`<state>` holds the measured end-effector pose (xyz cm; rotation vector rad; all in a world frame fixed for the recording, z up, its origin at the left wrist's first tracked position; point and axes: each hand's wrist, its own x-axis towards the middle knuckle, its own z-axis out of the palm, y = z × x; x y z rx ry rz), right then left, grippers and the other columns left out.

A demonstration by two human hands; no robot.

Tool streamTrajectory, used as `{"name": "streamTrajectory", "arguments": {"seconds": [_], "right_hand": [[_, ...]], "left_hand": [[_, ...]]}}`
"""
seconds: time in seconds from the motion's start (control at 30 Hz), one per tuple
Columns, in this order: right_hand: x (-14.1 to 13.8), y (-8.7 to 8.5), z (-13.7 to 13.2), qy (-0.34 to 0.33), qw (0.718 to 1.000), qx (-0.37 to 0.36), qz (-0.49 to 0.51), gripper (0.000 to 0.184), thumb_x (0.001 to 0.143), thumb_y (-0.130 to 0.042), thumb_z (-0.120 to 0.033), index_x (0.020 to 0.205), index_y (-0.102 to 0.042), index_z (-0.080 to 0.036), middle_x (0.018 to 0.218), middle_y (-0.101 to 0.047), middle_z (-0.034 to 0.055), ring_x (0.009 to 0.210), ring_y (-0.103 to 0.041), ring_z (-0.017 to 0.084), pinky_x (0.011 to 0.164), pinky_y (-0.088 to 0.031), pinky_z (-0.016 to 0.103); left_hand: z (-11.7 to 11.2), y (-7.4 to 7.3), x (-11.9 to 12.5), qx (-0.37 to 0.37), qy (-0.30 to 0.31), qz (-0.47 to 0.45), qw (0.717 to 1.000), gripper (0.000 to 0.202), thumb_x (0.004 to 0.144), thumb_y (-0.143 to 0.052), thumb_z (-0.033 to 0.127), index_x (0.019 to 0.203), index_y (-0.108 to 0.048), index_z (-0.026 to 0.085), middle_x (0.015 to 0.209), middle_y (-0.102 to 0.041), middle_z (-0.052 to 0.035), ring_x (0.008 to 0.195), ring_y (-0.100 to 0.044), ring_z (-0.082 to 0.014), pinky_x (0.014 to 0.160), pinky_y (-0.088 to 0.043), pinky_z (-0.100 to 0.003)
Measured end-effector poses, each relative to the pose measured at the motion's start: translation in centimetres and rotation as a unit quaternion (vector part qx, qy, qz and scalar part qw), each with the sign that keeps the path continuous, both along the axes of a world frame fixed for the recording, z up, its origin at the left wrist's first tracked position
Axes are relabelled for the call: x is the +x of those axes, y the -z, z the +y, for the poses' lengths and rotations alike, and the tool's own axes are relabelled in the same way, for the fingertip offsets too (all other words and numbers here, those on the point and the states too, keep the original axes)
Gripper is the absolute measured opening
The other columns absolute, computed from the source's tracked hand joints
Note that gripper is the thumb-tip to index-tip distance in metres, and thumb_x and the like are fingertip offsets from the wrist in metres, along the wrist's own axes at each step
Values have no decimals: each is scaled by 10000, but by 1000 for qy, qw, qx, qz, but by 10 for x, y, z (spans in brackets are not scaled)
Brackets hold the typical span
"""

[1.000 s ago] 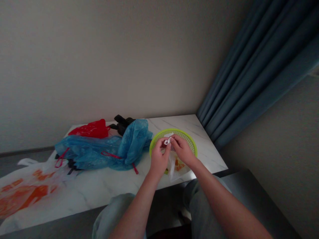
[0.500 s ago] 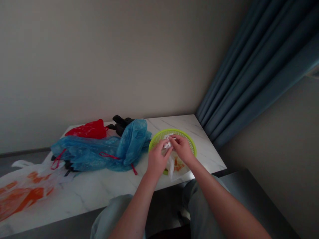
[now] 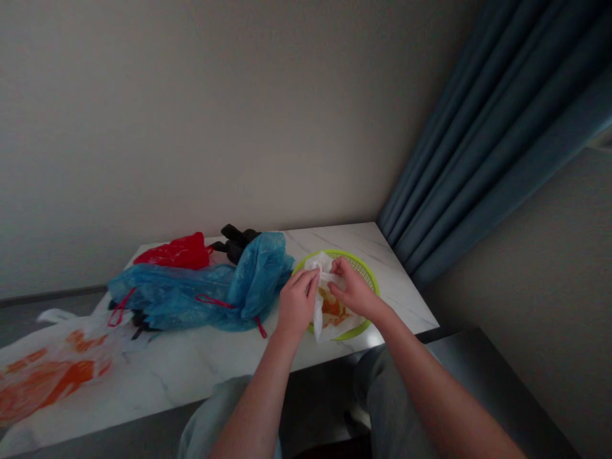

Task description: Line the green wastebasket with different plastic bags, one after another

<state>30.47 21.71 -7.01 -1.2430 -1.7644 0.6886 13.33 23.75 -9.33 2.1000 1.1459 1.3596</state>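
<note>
A white, see-through plastic bag (image 3: 319, 312) with orange-brown print sits over a lime-green mesh basket (image 3: 370, 275). My left hand (image 3: 299, 298) is closed on the top of the bag at its left side, thumb and fingers pinched together. On the other side my right hand (image 3: 354, 290) has its fingers curled around part of the bag's upper edge, thumb and forefinger a little apart. A strip of white plastic runs between the two hands. The inside of the basket is mostly hidden by the bag and hands.
Left of the basket lies a crumpled blue plastic bag (image 3: 182, 296) with red drawstrings. Behind it are a red bag (image 3: 176, 252) and a black bundle (image 3: 239, 242). A white-and-orange bag (image 3: 52, 370) lies on the marbled tabletop (image 3: 201, 357). A blue curtain (image 3: 478, 159) hangs right.
The bag's top, bunched between my fingertips before, is spread wider and more of its print shows. My hands have moved slightly apart, and the right thumb and forefinger have parted.
</note>
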Motion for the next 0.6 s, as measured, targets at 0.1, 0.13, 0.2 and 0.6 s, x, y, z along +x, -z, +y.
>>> {"name": "streamTrajectory", "arguments": {"seconds": [0.1,0.13,0.2,0.6], "right_hand": [[2,-2,0,10,997,58,-45,104,833,-552,-158,867,-490,-234,854,-563,12,827,-530,196,785,-433,340],[2,-3,0,1,996,71,-57,103,834,-535,-136,830,-501,-233,839,-567,14,841,-533,201,800,-429,346],[3,-3,1,-19,993,90,-72,165,815,-500,-73,782,-536,-231,847,-600,23,890,-552,209,849,-425,363],[-3,0,1,30,994,99,-39,210,836,-567,-81,816,-708,-235,1165,-686,57,1125,-595,225,1011,-434,425]], "left_hand": [[4,-2,-1,-28,34,20,999,226,957,-501,224,1032,-714,224,994,-711,-74,961,-667,-221,890,-518,-385],[5,-3,-2,-36,42,21,998,221,951,-500,213,1007,-713,222,986,-711,-74,954,-664,-222,882,-512,-382],[7,-4,-4,-54,53,17,997,205,930,-506,191,940,-709,218,950,-714,-69,920,-665,-222,855,-501,-373],[13,-4,1,-327,142,-204,912,193,707,-542,226,521,-587,203,556,-533,16,576,-490,-146,574,-378,-267]]}}
